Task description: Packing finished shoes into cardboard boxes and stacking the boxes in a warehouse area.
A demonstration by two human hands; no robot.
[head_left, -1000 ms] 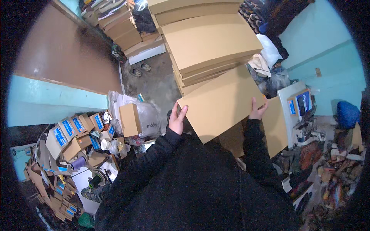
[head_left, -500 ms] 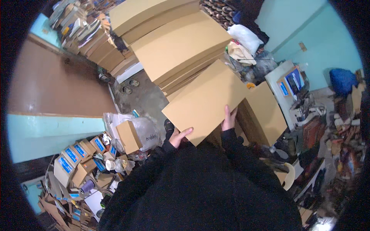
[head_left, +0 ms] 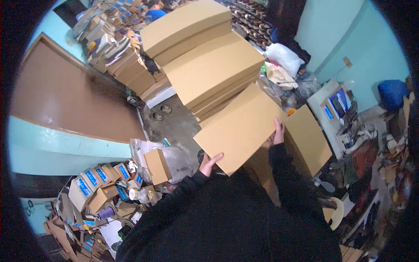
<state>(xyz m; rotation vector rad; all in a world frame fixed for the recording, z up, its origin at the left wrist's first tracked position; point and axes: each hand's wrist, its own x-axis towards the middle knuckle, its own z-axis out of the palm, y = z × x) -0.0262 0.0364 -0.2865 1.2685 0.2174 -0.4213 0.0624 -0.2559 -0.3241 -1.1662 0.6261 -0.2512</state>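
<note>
Between my hands is a plain tan cardboard box [head_left: 240,129], tilted, its broad flat face toward me. My left hand [head_left: 210,163] grips its near left corner, thumb on top and fingers mostly hidden beneath. Along the right edge, my right hand [head_left: 277,132] is closed on the side of the box. Just beyond it rises a stack of similar tan boxes [head_left: 214,70], with another row of boxes [head_left: 187,30] behind. Another tan box [head_left: 307,139] lies right of my right hand.
Several small boxes with blue labels [head_left: 91,177] crowd the lower left, near a purple thread spool [head_left: 105,213]. A clear plastic bag [head_left: 176,163] lies by a small tan box [head_left: 157,166]. Sandals [head_left: 160,112] rest on the grey floor. White bags [head_left: 283,59] are piled at the right.
My right hand has slid farther up the box's right edge. The whole view has shifted, so the surroundings appear lower and more to the right. Both hands still hold the box.
</note>
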